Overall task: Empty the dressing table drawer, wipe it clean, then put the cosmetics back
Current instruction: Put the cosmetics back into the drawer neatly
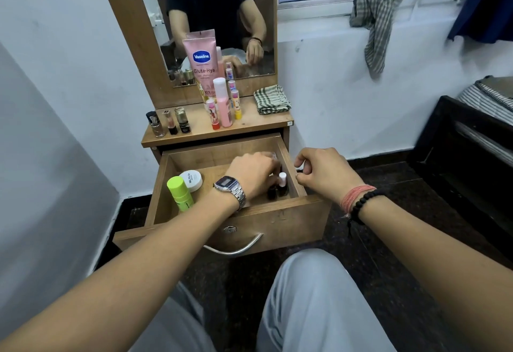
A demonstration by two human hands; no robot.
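The wooden drawer [277,219] of the dressing table is pulled out. Inside at its left stand a lime-green bottle [180,193] and a white round jar [191,181]. At its right are small nail polish bottles, one with a white cap [282,182]. My left hand [251,175] reaches into the drawer with fingers curled around a small clear bottle above them. My right hand [324,174] hovers over the drawer's right wall and pinches a small dark item. A folded checked cloth [272,99] lies on the tabletop [249,125].
On the tabletop stand a pink Vaseline tube [202,60], a pink bottle [223,104], lip balms [236,101] and three small bottles [169,122] before the mirror [213,12]. Another checked cloth [377,18] hangs at the window. Dark furniture [466,157] sits right.
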